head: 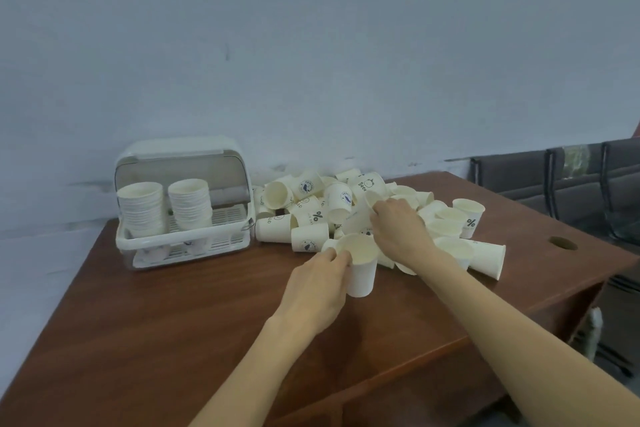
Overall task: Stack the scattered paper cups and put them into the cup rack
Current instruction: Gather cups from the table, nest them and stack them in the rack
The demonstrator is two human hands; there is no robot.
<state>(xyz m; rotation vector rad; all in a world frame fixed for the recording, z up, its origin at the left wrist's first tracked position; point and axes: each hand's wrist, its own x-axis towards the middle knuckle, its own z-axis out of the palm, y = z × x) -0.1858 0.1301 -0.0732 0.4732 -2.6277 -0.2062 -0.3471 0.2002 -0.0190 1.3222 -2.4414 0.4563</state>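
Observation:
A pile of scattered white paper cups (311, 204) lies on the brown wooden table (173, 322) against the wall. My left hand (315, 284) grips an upright cup (360, 267) at its rim, just in front of the pile. My right hand (398, 229) reaches into the pile and pinches a tilted cup (358, 215). The white cup rack (183, 198) stands at the left with its lid raised. It holds two tall cup stacks (142, 208) side by side.
The table's right edge drops off close to the pile, and a round cable hole (562, 243) sits near it. Dark chairs (554, 184) stand beyond the right edge. A pale wall closes off the back.

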